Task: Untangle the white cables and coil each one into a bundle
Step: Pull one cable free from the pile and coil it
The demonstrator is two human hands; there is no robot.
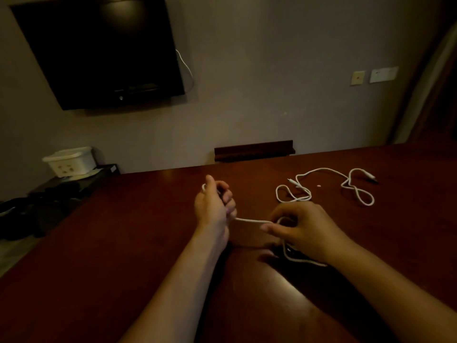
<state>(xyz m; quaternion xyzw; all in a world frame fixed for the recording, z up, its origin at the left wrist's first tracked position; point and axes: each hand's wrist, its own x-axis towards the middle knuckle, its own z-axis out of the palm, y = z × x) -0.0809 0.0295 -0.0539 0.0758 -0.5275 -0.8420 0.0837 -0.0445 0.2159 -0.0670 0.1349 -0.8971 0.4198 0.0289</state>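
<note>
A white cable [249,220] runs taut between my two hands over the dark red table [123,243]. My left hand [214,206] grips loops of it, with a small white loop showing by the thumb. My right hand [304,230] pinches the same cable, and its slack trails down beneath the hand onto the table. A second white cable [326,185] lies loose in open curls on the table, beyond my right hand and apart from it.
A black television [99,50] hangs on the wall at left. A white plastic box [70,160] stands on a low dark stand at far left. A dark wooden ledge [254,151] sits behind the table's far edge. Wall sockets [373,75] are at right.
</note>
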